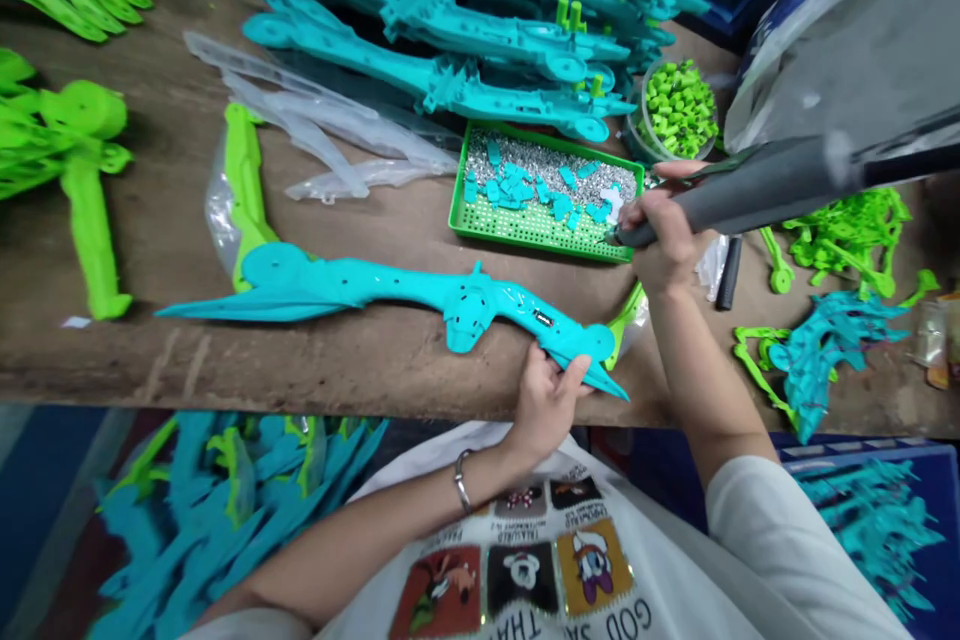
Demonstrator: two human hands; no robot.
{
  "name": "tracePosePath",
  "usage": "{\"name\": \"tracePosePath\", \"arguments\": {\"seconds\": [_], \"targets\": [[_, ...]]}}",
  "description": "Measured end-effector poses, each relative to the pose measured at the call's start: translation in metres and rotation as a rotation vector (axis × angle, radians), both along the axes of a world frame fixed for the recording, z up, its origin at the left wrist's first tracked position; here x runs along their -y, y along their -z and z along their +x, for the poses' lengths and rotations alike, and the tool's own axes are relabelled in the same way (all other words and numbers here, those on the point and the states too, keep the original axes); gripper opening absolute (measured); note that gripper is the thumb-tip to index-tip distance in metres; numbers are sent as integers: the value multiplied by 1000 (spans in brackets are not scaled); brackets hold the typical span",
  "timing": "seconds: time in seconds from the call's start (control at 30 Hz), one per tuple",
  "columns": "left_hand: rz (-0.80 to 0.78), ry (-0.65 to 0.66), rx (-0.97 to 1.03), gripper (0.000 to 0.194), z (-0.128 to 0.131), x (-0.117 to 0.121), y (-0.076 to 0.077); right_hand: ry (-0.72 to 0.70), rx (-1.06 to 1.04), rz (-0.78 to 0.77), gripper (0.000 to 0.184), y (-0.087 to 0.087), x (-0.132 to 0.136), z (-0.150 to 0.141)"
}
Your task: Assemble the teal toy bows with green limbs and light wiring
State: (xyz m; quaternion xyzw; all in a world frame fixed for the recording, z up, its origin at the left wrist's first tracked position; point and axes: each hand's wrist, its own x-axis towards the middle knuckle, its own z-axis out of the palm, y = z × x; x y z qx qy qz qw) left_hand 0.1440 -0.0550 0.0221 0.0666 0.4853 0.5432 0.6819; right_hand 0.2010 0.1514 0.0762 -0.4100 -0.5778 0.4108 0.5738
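So, the left hand (546,398) is pinching the right end of the turquoise bow-shaped part (409,288), which lies along the bench's (375,365) front edge, while the right hand (664,230) is wrapped around a dark tool (765,185), tip at the green tray (536,245) of silvery bits (532,150). My guess: fetching a fastener; next probably calls for a steady swing to the part.

The dark grey tool (765,185) in the right hand (670,242) blurs and runs past the right edge; its tip, near the green tray (517,223), is too small to tell. Some fingers of the left hand (545,402) hide beneath the teal bow-shaped piece (409,287) — its dark label (542,318) too small to read. Stacked teal parts (495,28) are cut off at the top, lime parts (96,110) at the left.
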Motion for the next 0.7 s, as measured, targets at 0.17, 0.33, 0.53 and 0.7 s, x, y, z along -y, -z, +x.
{"name": "tracePosePath", "arguments": {"seconds": [0.17, 0.33, 0.53, 0.7], "targets": [[-21, -39, 22, 59, 3, -2, -1, -169, -58, -16, 25, -38, 52, 17], [27, -52, 53, 60, 5, -1, 0, -262, -73, -107, 21, -39, 97, 37], [42, -63, 43, 60, 7, -2, 5, -206, 113, -234, 33, -15, 107, 48], [50, -88, 36, 56, 9, -1, 4, -312, 219, -294, 34, 0, 103, 56]]}}
